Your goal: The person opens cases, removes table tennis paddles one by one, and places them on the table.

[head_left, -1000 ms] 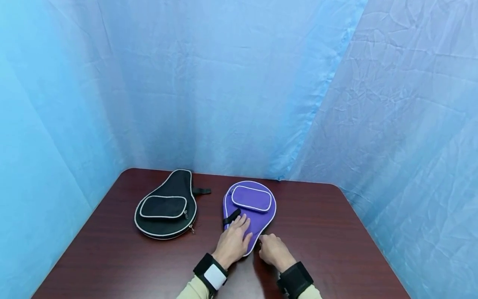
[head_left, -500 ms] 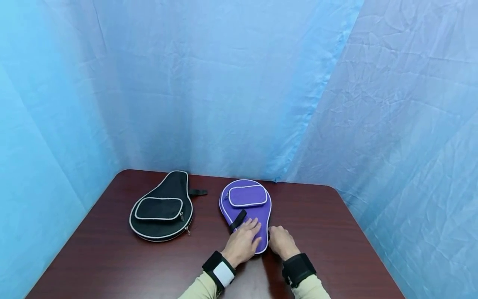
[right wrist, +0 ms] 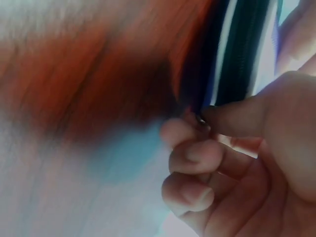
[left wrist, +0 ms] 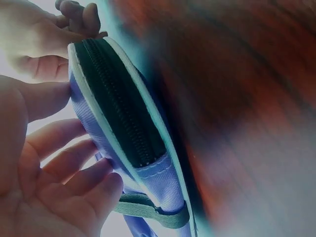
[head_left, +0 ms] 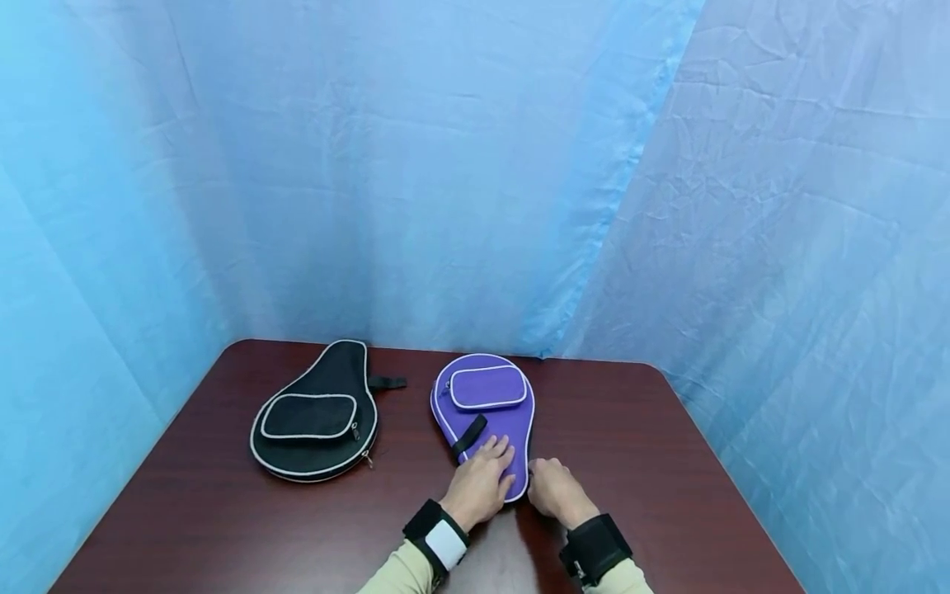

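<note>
We see pale glare on the desk (head_left: pixel 653 462), nearside of the purple case (head_left: pixel 499 419), and wrist-view blur beside it.

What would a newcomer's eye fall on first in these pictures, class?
Probably the vivid purple case on the reddish-brown table, the left hand resting on it and the right hand pinching a small shiny piece at its edge. Next, perhaps, the black case to its left.

Pale blue cloth (head_left: pixel 460 165) hangs behind and on both sides of a dark reddish-brown table (head_left: pixel 653 462) with rounded far corners and streaked wood grain. The cloth is brightest at the left and creased at the right. Light gleams softly on the table's near part.
</note>
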`<state>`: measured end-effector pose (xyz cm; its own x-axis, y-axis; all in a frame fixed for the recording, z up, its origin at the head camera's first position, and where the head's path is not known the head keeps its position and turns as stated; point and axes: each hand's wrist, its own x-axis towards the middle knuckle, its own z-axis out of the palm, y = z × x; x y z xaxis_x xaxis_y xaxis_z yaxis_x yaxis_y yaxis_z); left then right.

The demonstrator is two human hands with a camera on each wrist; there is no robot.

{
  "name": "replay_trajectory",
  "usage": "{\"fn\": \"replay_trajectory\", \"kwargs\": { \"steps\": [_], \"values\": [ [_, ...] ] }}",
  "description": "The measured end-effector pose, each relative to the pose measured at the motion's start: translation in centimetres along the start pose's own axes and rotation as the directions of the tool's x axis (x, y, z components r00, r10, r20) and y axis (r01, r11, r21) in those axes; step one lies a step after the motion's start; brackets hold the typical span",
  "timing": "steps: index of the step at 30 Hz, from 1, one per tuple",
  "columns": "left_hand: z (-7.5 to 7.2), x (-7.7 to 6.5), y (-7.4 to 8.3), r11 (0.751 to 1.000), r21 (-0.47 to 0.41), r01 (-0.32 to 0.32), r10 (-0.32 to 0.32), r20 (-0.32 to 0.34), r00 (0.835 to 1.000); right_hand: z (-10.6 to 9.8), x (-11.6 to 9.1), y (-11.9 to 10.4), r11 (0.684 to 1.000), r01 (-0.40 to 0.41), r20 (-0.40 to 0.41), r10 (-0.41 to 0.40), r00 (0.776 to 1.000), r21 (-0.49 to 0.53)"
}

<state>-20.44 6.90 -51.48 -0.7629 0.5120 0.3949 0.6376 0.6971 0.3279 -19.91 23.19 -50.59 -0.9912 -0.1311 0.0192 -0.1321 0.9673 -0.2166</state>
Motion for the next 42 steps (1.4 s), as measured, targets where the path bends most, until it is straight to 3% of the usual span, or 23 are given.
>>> {"fn": "replay_trajectory", "kwargs": {
  "steps": [7, 14, 20, 23, 27, 30, 42],
  "values": [
    [0.2, 0.0, 0.0, 1.000, -0.001, 0.018, -0.018, -0.005, 1.000, -0.1, -0.9, -0.4, 0.999, 0.021, 0.023, -0.022, 1.000, 0.039],
    [0.3, -0.1, 0.0, 1.000, -0.008, 0.025, -0.025, 0.022, 0.999, 0.2, -3.1, -0.6, 0.987, 0.102, 0.025, -0.106, 0.994, 0.122],
    [0.3, -0.1, -0.1, 1.000, 0.003, 0.023, -0.023, 0.016, 1.000, 0.6, -4.6, -2.7, 0.970, 0.190, 0.038, -0.198, 0.980, 0.155],
    [0.2, -0.1, -0.1, 1.000, 0.006, 0.019, -0.019, 0.009, 1.000, 1.1, -4.6, -4.0, 0.953, 0.258, 0.012, -0.263, 0.965, 0.158],
    [0.1, 0.1, -0.1, 1.000, -0.001, 0.016, -0.016, 0.009, 1.000, 1.9, -4.4, -4.7, 0.911, 0.333, -0.062, -0.328, 0.943, 0.245],
    [0.1, 0.3, 0.0, 1.000, -0.002, 0.025, -0.025, 0.021, 0.999, 2.2, -4.3, -4.3, 0.889, 0.343, -0.084, -0.333, 0.939, 0.303],
    [0.2, 0.3, -0.1, 0.999, -0.028, 0.034, -0.033, 0.035, 0.999, 2.4, -4.1, -4.1, 0.867, 0.304, -0.067, -0.303, 0.951, 0.394]
  ]
}}
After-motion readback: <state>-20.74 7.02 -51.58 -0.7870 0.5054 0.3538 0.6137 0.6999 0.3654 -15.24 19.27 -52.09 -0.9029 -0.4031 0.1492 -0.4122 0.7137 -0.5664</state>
